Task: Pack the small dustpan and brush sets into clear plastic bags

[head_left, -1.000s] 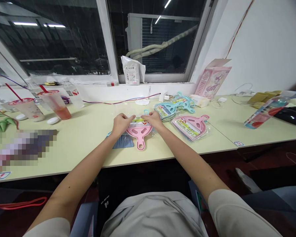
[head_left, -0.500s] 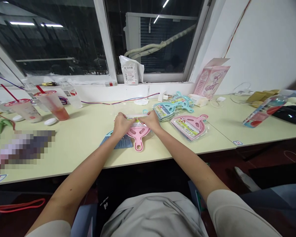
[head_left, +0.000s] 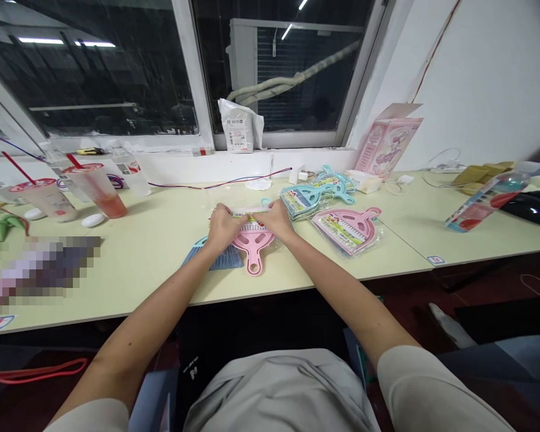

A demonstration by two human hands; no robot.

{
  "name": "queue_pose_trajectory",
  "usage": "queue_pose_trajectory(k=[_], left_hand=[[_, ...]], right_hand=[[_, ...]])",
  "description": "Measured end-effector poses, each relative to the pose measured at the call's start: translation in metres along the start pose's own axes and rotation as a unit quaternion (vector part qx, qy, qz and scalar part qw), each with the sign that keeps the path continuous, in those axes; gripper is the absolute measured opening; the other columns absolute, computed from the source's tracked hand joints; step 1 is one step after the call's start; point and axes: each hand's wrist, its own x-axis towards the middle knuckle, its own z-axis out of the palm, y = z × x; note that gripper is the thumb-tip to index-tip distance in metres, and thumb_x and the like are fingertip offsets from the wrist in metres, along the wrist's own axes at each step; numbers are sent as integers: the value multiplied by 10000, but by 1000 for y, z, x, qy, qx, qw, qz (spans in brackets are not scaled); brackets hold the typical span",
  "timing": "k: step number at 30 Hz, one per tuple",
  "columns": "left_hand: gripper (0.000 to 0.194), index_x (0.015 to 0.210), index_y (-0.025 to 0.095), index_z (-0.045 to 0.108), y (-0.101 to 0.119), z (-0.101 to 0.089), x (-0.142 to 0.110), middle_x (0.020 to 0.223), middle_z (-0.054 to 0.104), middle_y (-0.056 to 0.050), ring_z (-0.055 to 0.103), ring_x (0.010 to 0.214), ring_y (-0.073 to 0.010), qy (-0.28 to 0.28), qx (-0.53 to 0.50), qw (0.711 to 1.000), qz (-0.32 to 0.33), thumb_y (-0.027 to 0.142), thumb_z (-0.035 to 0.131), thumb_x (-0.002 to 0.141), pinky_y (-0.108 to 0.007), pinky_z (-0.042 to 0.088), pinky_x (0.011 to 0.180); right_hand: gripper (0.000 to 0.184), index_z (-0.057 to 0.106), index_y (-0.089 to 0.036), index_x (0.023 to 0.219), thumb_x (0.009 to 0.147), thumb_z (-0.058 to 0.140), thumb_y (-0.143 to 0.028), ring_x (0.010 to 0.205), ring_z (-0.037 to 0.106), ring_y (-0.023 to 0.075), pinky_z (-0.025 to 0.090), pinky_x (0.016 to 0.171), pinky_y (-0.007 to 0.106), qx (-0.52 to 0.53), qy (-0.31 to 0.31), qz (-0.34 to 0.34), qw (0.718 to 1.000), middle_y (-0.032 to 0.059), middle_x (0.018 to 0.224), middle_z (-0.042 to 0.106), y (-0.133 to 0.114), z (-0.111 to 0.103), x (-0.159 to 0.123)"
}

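Observation:
A pink toy dustpan (head_left: 254, 241) lies on the table in front of me, its handle pointing towards me and a printed card at its far end. At that far end, my left hand (head_left: 222, 229) is closed on the edge of a clear plastic bag (head_left: 252, 210). On the other side my right hand (head_left: 276, 223) pinches the same edge, with both thumbs turned inward over the card. The fingertips are partly hidden. Beside the dustpan, partly under my left wrist, rests a blue brush (head_left: 227, 258) with its bristles towards me.
To the right lie another bagged pink dustpan set (head_left: 346, 231) and several bagged turquoise sets (head_left: 303, 199). Drink cups (head_left: 99, 191) stand at the left. A pink box (head_left: 388, 147) and a bottle (head_left: 483, 203) are at the right. The table's front edge (head_left: 261, 292) is close to me.
The view has shifted very slightly. Both hands stay at the far end of the pink dustpan, with no clear movement of the things on the table.

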Motion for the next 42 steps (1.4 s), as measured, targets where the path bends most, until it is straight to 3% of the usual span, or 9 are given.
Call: queue_pose_trajectory(k=[5, 11, 16, 19, 22, 30, 36, 42], left_hand=[[488, 871, 249, 410, 0, -1, -1, 916, 576, -73, 633, 804, -260, -7, -7, 1000, -10, 474, 817, 725, -375, 454, 642], [470, 887, 251, 413, -3, -1, 1, 900, 585, -61, 633, 826, -267, 0, -3, 1000, 0, 459, 806, 733, -382, 465, 669], [462, 873, 254, 412, -6, -7, 7, 891, 586, -55, 635, 878, -276, 10, -4, 1000, -8, 446, 806, 726, -388, 472, 713], [462, 855, 257, 413, -7, -11, 9, 877, 587, -48, 627, 891, -280, 16, -1, 1000, -11, 434, 817, 717, -390, 467, 728], [465, 848, 258, 418, -10, -13, 12, 866, 587, -39, 614, 864, -268, 20, -9, 1000, -15, 438, 824, 709, -388, 455, 724], [481, 867, 256, 436, -16, -20, 16, 835, 556, -11, 581, 777, -225, 39, -42, 998, -36, 458, 840, 698, -356, 421, 659], [490, 868, 255, 438, -17, -22, 16, 847, 562, -12, 567, 754, -208, 49, -54, 996, -43, 467, 842, 687, -341, 405, 626], [484, 899, 258, 451, -16, -22, 16, 848, 558, -1, 567, 759, -201, 42, -80, 995, -51, 487, 828, 701, -321, 394, 604]], right_hand=[[499, 479, -245, 935, 590, 814, -376, 1043, 614, 284, 517, 862, 365, 19, -5, -2, 1000, 54, 990, 593, 3, 0, 2], [493, 501, -230, 977, 614, 782, -411, 1060, 609, 261, 502, 895, 351, 20, -16, 0, 1000, 60, 1067, 613, 8, 0, 5], [392, 560, -216, 975, 631, 718, -319, 988, 631, 225, 514, 896, 341, 109, -47, 24, 993, 19, 980, 621, 18, -2, 19], [342, 594, -211, 955, 623, 676, -223, 854, 644, 206, 546, 769, 336, 209, -85, 56, 973, 2, 894, 617, 19, -9, 25], [348, 612, -208, 957, 618, 677, -161, 731, 628, 189, 551, 659, 340, 314, -139, 94, 934, -4, 821, 630, 15, -18, 26], [346, 640, -227, 1009, 692, 777, -214, 724, 630, 174, 557, 649, 327, 446, -219, 143, 856, -2, 832, 674, 5, -33, 22], [398, 619, -271, 1038, 690, 811, -245, 717, 630, 171, 542, 653, 308, 474, -250, 137, 833, -32, 840, 673, 7, -32, 19], [446, 625, -294, 1083, 674, 797, -260, 742, 638, 186, 546, 692, 308, 493, -238, 121, 828, -25, 852, 688, 7, -32, 20]])
